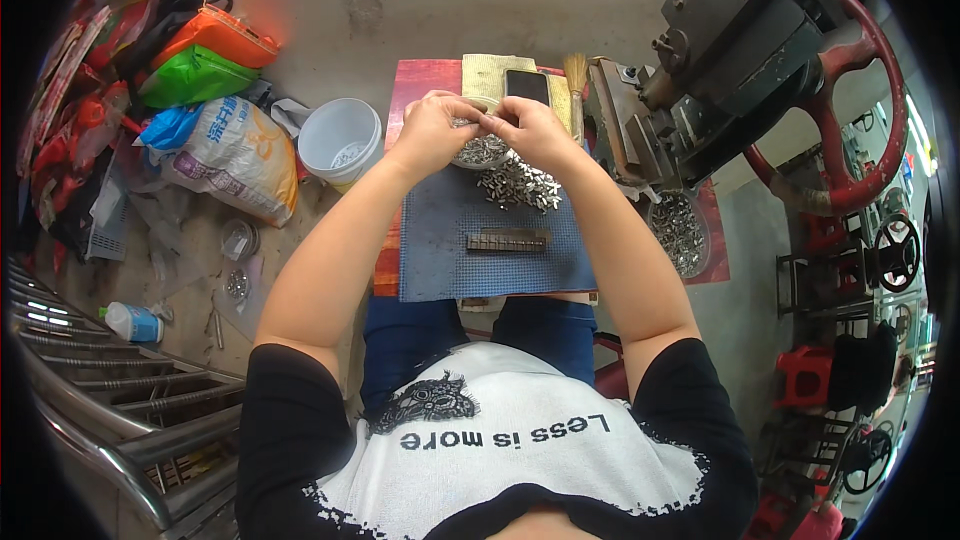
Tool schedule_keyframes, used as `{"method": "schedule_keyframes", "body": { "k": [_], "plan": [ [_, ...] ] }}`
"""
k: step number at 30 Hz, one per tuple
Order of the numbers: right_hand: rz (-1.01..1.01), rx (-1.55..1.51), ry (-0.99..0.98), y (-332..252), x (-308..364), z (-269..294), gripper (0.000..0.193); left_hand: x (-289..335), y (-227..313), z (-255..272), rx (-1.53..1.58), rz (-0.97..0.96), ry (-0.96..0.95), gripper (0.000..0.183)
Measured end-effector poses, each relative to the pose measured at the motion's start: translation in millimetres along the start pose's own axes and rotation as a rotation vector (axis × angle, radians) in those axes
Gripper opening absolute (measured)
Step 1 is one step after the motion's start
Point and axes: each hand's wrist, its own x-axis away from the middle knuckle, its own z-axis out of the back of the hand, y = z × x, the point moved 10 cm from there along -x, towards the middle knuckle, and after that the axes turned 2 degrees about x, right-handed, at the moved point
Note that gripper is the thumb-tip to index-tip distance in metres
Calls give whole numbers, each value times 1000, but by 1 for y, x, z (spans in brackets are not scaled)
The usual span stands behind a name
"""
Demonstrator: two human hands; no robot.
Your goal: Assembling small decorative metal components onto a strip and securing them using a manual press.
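Note:
My left hand (433, 132) and my right hand (537, 132) meet over the far part of the work table, fingertips pinched close together. Whatever lies between the fingers is too small to make out. Just beneath them is a round container (478, 162) of small silvery metal pieces, partly hidden by my hands. A loose heap of short metal pieces (522, 186) spills beside it onto the blue textured mat (430, 255). Nearer to me, a slotted metal block (507, 241) lies flat on the mat, apart from both hands.
A dark phone (527, 87) rests on yellow cloth (484, 72) behind my hands, near a brush (576, 70). At right stands a machine with a red handwheel (875, 110); below it sits a tub of metal pieces (678, 232). Left are a white bucket (340, 130), sacks (240, 155) and metal railings (110, 395).

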Motion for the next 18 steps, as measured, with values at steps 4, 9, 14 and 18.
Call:
{"method": "schedule_keyframes", "body": {
  "k": [4, 9, 14, 18],
  "plan": [
    [-28, -127, 95, 19, -7, 1, 32, 1, 11, 4, -54, -95, 46, 20],
    [-96, -469, 129, 10, -1, 6, 29, 2, 4, 10, -86, -60, 85, 23],
    [-40, -394, 124, 16, -6, -2, 26, 8, 18, 10, -231, -66, 127, 25],
    [-80, -317, 159, 17, -5, 0, 26, 16, 37, 12, -433, -96, 140, 27]
  ]
}}
